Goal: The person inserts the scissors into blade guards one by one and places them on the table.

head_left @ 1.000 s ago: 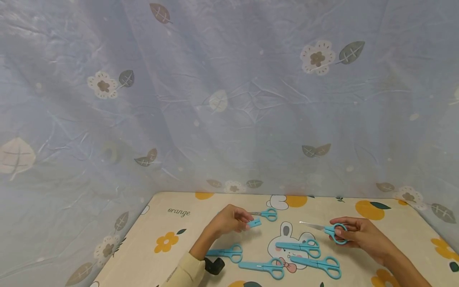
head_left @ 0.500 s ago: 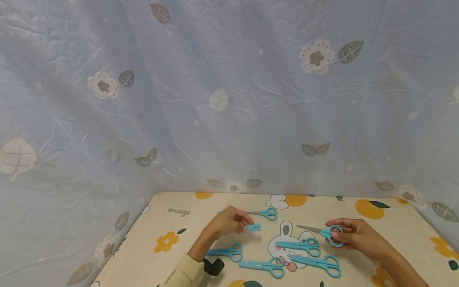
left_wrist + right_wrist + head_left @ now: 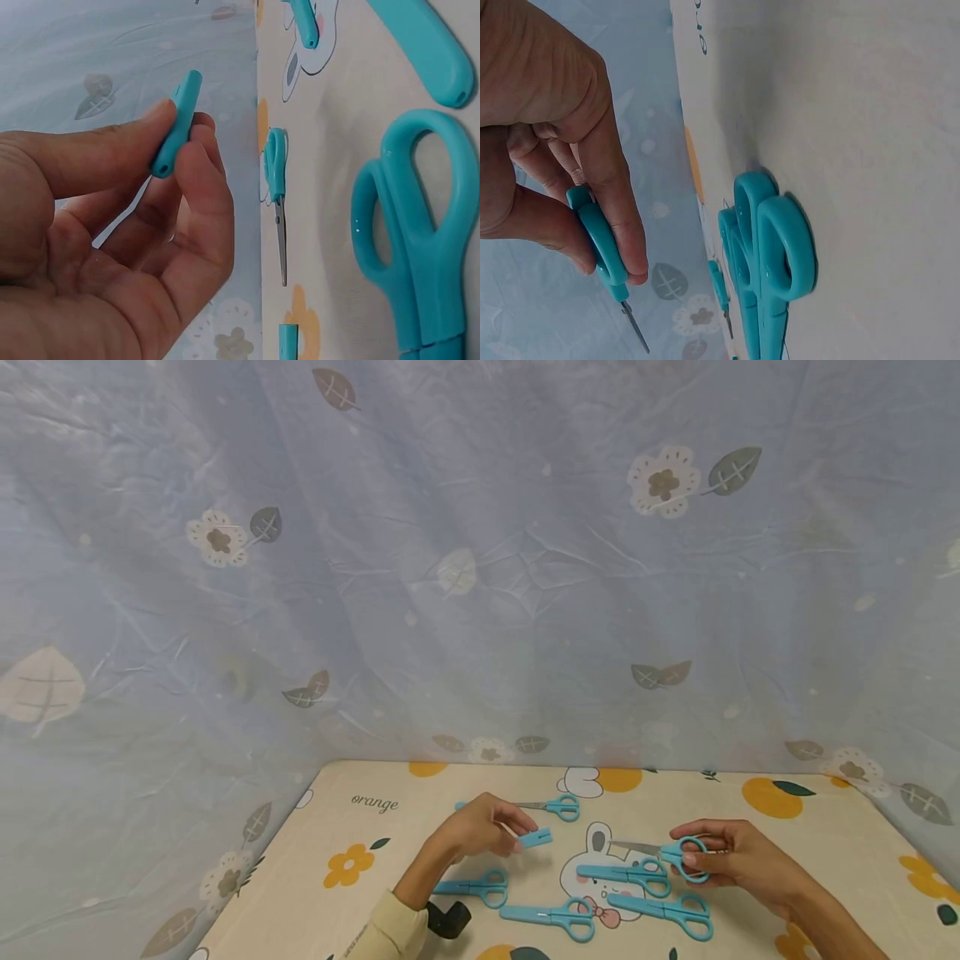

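My left hand (image 3: 483, 827) pinches a small turquoise scissors cover (image 3: 178, 124) between thumb and fingers, above the table. To the right, my right hand (image 3: 731, 856) holds a pair of scissors (image 3: 690, 858) by its turquoise handles. Its bare metal blades (image 3: 633, 846) are together and point left toward the cover, with a gap between. Behind the left hand lies another bare-bladed pair of scissors (image 3: 562, 807). A loose cover (image 3: 288, 341) is on the table beyond its blade tip in the left wrist view.
Several covered scissors lie in front: one pair (image 3: 624, 874) on the printed rabbit, another (image 3: 660, 910) nearer, one (image 3: 547, 916) in the middle and one (image 3: 472, 887) beside the left forearm. A black object (image 3: 448, 920) sits by the left sleeve. A patterned curtain (image 3: 480, 610) hangs behind the table.
My right hand has moved left with the scissors, bringing the blades closer to the cover. The left hand has shifted only slightly, and its cover has turned and moved a little right and nearer.
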`<state>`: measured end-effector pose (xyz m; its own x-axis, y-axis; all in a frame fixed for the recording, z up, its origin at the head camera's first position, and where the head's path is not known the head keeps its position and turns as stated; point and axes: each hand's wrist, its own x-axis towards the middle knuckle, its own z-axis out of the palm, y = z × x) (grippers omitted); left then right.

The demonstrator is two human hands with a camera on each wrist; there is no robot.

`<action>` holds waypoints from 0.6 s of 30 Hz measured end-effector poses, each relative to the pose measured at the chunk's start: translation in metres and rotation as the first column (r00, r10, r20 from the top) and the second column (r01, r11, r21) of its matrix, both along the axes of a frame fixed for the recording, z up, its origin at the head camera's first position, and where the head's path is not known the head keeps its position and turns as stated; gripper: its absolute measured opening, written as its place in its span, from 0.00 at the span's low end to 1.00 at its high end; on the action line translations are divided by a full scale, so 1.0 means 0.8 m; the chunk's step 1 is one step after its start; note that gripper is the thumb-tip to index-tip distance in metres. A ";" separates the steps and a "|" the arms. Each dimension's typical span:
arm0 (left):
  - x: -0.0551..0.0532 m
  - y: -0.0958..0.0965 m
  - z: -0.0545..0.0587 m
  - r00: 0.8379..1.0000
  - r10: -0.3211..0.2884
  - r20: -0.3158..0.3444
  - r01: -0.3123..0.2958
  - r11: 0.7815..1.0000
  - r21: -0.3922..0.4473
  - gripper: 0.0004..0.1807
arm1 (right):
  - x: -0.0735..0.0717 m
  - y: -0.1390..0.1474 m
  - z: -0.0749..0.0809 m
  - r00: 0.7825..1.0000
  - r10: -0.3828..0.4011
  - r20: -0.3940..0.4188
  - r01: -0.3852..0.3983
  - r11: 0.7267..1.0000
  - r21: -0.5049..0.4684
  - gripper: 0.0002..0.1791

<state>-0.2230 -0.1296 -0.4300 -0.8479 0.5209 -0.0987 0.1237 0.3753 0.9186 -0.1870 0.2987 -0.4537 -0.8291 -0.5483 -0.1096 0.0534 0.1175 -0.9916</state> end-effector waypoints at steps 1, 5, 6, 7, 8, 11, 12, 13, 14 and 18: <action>0.000 0.000 0.001 1.000 -0.002 0.006 0.002 1.000 0.004 0.16 | 0.001 -0.001 0.001 1.000 -0.004 0.001 0.004 1.000 0.009 0.15; 0.000 0.000 0.005 0.999 -0.010 0.031 0.009 1.000 0.020 0.16 | 0.002 -0.004 0.001 1.000 -0.013 -0.006 0.014 0.999 0.033 0.16; -0.001 0.000 0.006 0.999 -0.012 0.040 0.011 1.000 0.024 0.16 | 0.003 -0.005 0.001 1.000 -0.012 -0.010 0.012 0.999 0.034 0.16; -0.001 0.000 0.007 0.999 -0.013 0.047 0.012 1.000 0.026 0.15 | 0.003 -0.006 0.001 1.000 -0.012 -0.009 0.012 0.999 0.037 0.16; -0.001 0.000 0.008 0.998 -0.014 0.053 0.013 1.000 0.028 0.15 | 0.003 -0.007 0.001 1.000 -0.010 -0.012 0.010 0.999 0.038 0.16; -0.003 -0.001 0.011 0.998 -0.021 0.067 0.019 0.999 0.029 0.16 | 0.003 -0.011 0.003 1.000 -0.013 -0.018 0.013 0.999 0.042 0.17; -0.003 -0.002 0.012 0.997 -0.023 0.069 0.022 0.999 0.029 0.16 | 0.003 -0.012 0.004 1.000 -0.013 -0.019 0.014 0.999 0.042 0.17; -0.003 -0.002 0.013 0.997 -0.026 0.072 0.024 0.999 0.029 0.16 | 0.003 -0.013 0.004 1.000 -0.014 -0.019 0.015 0.999 0.044 0.16; -0.004 -0.002 0.013 0.997 -0.029 0.074 0.027 0.999 0.029 0.16 | 0.004 -0.015 0.005 1.000 -0.013 -0.023 0.014 0.999 0.042 0.17; -0.003 -0.002 0.015 0.996 -0.029 0.087 0.026 0.999 0.027 0.15 | 0.005 -0.018 0.007 1.000 -0.015 -0.017 0.016 0.999 0.042 0.17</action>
